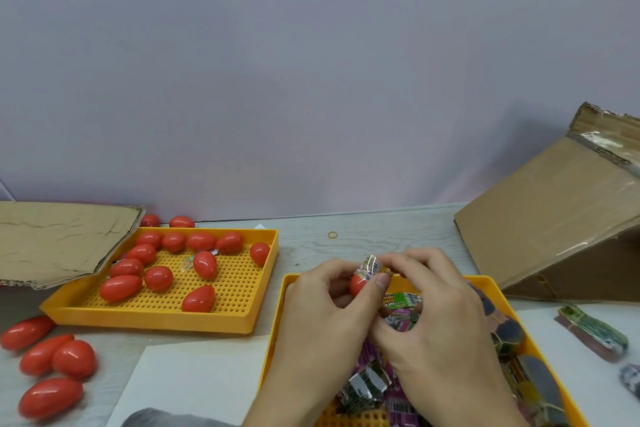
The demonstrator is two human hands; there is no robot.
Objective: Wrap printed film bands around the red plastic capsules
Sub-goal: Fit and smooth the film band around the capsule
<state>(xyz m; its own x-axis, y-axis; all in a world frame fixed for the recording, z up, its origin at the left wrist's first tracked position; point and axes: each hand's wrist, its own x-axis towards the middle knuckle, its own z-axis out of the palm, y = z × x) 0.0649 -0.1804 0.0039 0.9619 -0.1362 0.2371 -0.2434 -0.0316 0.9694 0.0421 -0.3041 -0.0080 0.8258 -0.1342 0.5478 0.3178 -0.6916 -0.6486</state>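
Observation:
A red capsule (357, 283) is held between both hands above the near yellow tray (491, 288). My left hand (322, 315) grips it from the left with thumb and fingers. My right hand (436, 315) pinches a printed film band (371, 267) that sits over the capsule's upper end. More printed bands (401, 300) lie loose in that tray, partly hidden under my hands. Several bare red capsules (205, 264) lie in the far yellow perforated tray (263, 288).
Several loose capsules (73, 359) lie on the table at the left edge. Flattened cardboard (52, 239) overlaps the far tray's left corner. A tilted cardboard box (561, 222) stands at right. A bundle of bands (594, 333) and a rubber band (332, 235) lie on the table.

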